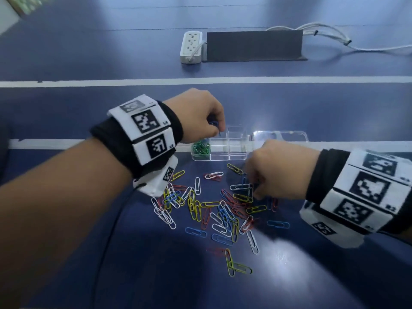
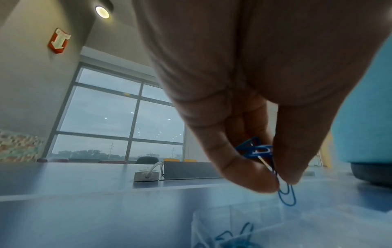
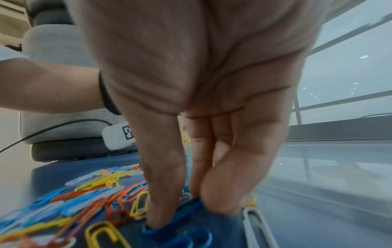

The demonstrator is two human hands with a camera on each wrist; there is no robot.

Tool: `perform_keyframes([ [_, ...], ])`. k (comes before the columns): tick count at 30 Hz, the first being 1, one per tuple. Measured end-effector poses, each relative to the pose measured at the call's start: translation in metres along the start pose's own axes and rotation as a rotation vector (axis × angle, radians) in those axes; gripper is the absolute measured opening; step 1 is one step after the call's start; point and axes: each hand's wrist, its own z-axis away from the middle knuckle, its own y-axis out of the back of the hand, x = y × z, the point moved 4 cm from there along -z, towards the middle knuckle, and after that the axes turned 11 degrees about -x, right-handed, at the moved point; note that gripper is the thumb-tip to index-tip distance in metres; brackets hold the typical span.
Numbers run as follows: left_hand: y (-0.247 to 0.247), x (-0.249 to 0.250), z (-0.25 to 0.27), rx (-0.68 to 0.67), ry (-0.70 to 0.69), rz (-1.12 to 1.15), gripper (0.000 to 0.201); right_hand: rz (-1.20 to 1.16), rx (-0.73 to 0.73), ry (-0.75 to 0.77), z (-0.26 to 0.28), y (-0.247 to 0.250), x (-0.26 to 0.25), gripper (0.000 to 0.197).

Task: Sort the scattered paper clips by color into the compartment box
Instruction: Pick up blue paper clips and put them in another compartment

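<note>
A clear compartment box (image 1: 236, 156) stands on the blue table, its lid (image 1: 281, 136) lying open to the right. Green clips (image 1: 201, 148) fill the front-left compartment. My left hand (image 1: 215, 128) hovers over the back-left compartment and pinches a small bunch of blue paper clips (image 2: 287, 197) between thumb and fingers (image 2: 295, 176); blue clips (image 2: 233, 236) lie in the compartment below. In front of the box lies a mixed pile of clips (image 1: 211, 208). My right hand (image 3: 188, 211) reaches into the pile's right side, thumb and fingertip pinching a blue clip (image 3: 176, 219) flat on the table.
A white power strip (image 1: 191, 46), a dark upright panel (image 1: 254, 45) and white cables (image 1: 334, 39) sit at the back. A black cable (image 1: 116, 219) hangs from my left wrist. Stray yellow clips (image 1: 238, 267) lie nearest me.
</note>
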Motion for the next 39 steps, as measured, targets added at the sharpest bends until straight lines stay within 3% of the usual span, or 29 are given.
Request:
perform_keyframes([
  [8,-0.007,0.007,-0.015,-0.027,-0.021,-0.089,0.03,-0.062,0.048,0.024,-0.001,-0.001,0.0,0.018],
  [13,-0.007,0.004,-0.012,-0.024,-0.028,-0.008,0.035,-0.135,0.094,-0.012,-0.003,0.0,0.005,0.019],
  [19,-0.007,0.005,0.003,0.025,-0.059,0.058,0.024,-0.123,0.123,-0.03,-0.005,0.0,0.002,0.009],
  [24,-0.029,0.026,0.016,-0.105,-0.102,-0.072,0.01,-0.19,0.087,-0.041,-0.003,0.001,0.007,0.016],
  [29,-0.051,0.043,0.015,-0.212,-0.142,-0.136,0.014,-0.27,0.083,-0.056,0.007,0.004,0.016,0.013],
  [32,-0.056,0.047,0.009,-0.248,-0.175,-0.157,0.027,-0.303,0.102,-0.047,0.016,0.005,0.023,0.01],
  [36,-0.062,0.049,0.004,-0.3,-0.209,-0.188,0.036,-0.159,0.074,-0.006,0.026,-0.006,0.017,0.017],
  [39,-0.063,0.048,0.001,-0.293,-0.208,-0.205,0.029,-0.076,0.064,0.032,0.026,-0.015,0.01,0.017],
])
